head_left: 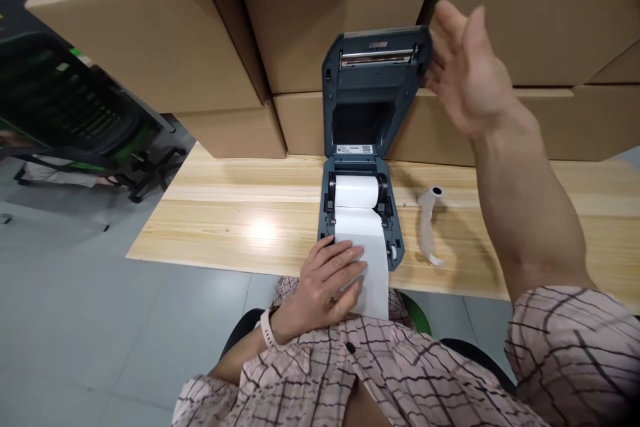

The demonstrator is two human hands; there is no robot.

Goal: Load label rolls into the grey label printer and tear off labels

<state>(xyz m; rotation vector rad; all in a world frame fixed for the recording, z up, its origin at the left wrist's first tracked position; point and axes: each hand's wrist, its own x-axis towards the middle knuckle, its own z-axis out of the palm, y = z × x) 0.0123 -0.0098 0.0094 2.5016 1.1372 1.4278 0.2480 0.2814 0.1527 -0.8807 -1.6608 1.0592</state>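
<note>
A dark blue-grey label printer (395,227) stands on the table with its lid (375,90) raised. Inside it sits a white paper roll (357,192), and a white strip (375,280) runs from it over the front edge. My left hand (333,280) lies on this strip, fingers stretched out and flat. Up at the right edge of the raised lid is my right hand (467,67), its thumb apart from the fingers and its palm visible; some fingertips are partly behind the lid's edge.
A small roll core (437,192) with a curled strip lies right of the printer on the wooden table (225,213). Cardboard boxes (150,47) are stacked behind. At the left, on the floor, stands a black and green chair (65,93).
</note>
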